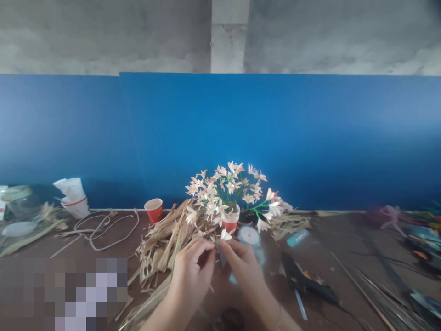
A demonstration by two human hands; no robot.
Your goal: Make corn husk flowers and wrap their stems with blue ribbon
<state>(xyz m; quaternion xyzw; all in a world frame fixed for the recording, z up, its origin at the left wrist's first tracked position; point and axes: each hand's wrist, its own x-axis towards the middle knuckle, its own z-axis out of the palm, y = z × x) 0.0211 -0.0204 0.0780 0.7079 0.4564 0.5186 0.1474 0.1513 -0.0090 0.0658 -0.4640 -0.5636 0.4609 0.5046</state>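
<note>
My left hand (192,271) and my right hand (243,266) meet at the middle of the brown table (103,250), fingers pinched together. Between the fingertips is a small white paper flower (226,235) on a thin stem; both hands grip it. Just behind stands a red paper cup (230,221) holding a bunch of cream paper flowers (225,186) on green stems. A pile of dried straw-coloured leaves (165,243) lies under and left of my left hand.
A second red cup (154,210), white cord (103,225) and stacked white cups (74,197) sit at left. A roll of pale ribbon (249,235), a light blue tube (297,237), a black glue gun (303,280) and thin sticks (372,294) lie to the right. A blue board (275,138) backs the table.
</note>
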